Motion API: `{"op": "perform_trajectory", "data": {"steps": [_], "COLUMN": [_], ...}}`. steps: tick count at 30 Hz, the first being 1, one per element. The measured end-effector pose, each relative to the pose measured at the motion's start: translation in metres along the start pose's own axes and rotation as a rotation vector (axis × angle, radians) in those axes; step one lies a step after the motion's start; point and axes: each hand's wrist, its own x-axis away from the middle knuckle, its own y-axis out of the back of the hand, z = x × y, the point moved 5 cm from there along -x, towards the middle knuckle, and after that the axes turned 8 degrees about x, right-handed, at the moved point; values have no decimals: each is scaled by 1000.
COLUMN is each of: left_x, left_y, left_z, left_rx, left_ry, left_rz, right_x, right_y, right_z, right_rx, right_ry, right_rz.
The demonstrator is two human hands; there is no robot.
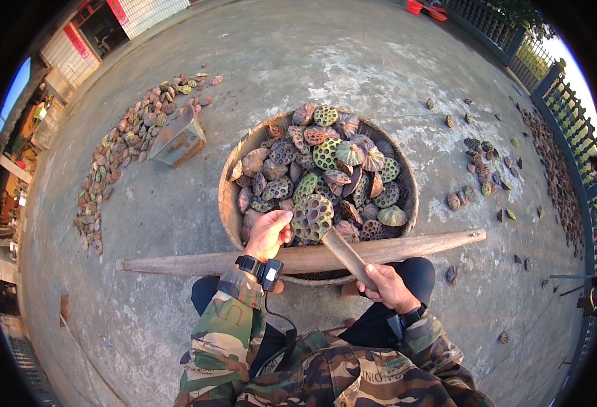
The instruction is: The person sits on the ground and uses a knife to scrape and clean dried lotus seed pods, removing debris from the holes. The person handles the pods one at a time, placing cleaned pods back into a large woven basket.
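My left hand (269,235) pinches the left rim of a dried lotus seed pod (313,217), its holed face turned up to me. In my right hand (391,288) is a flat wooden or bamboo stick (348,257), its far end at the pod's lower right edge; whether they touch is unclear. Beneath both hands stands a round woven basket (225,196) heaped with brown and green lotus pods (324,152). A long tapered wooden pole (420,246) lies across the basket's near side, partly hidden by my left wrist.
To the left, a pile of lotus pods (130,132) curves over the concrete floor (176,213) beside a metal dustpan-like scoop (179,137). Loose pods (481,165) are scattered on the right. A dark heap (558,178) lines the balustrade (573,109). A cable (283,318) hangs from my left wrist.
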Motion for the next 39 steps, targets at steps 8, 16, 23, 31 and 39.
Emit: {"op": "perform_trajectory", "data": {"steps": [8,16,23,31,39], "left_x": [3,-2,2,6,-17], "left_y": [7,14,16,12,115], "left_z": [-1,13,6,11,-30], "left_rx": [131,140,102,-106,5], "left_ry": [234,199,183,137,-56], "left_rz": [22,99,141,-40,-415], "right_x": [-4,-1,3,-7,19], "right_y": [5,3,10,1,25], "right_z": [1,-1,-7,-5,-3], "right_rx": [215,170,-13,48,113], "right_ry": [68,27,-38,-39,-184], "right_rz": [-20,3,-4,-51,-74]}}
